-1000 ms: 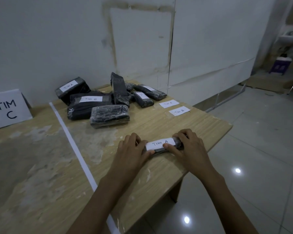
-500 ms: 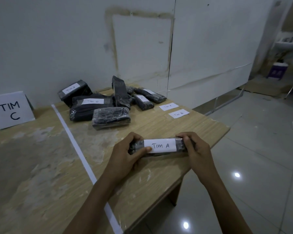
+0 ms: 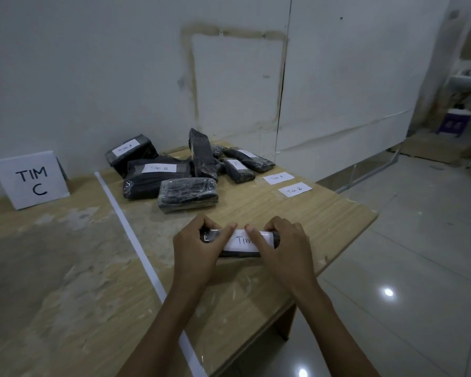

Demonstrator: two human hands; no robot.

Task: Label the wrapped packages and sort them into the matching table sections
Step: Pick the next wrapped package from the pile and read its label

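Note:
A small black wrapped package (image 3: pixel 211 235) lies near the table's front right, with a white paper label (image 3: pixel 241 240) reading "TIM" on top of it. My left hand (image 3: pixel 199 251) grips the package's left end, thumb on the label's left edge. My right hand (image 3: pixel 282 247) holds the right end, its thumb pressing the label and hiding the last letter. Further back lies a pile of black wrapped packages (image 3: pixel 188 194), some labelled "TIM A" (image 3: pixel 127 148) and "TIM B" (image 3: pixel 159 168). Two loose labels, "TIM A" (image 3: pixel 278 178) and "TIM B" (image 3: pixel 295 189), lie on the wood.
A white tape strip (image 3: pixel 136 240) divides the wooden table (image 3: pixel 324 213) front to back. A white "TIM C" sign (image 3: pixel 30 179) stands against the wall in the left section. The table's right edge drops to a tiled floor (image 3: pixel 419 254).
Both thumbs have slid inward over the label, now covering its last letter. The package stays in the same spot near the table's front.

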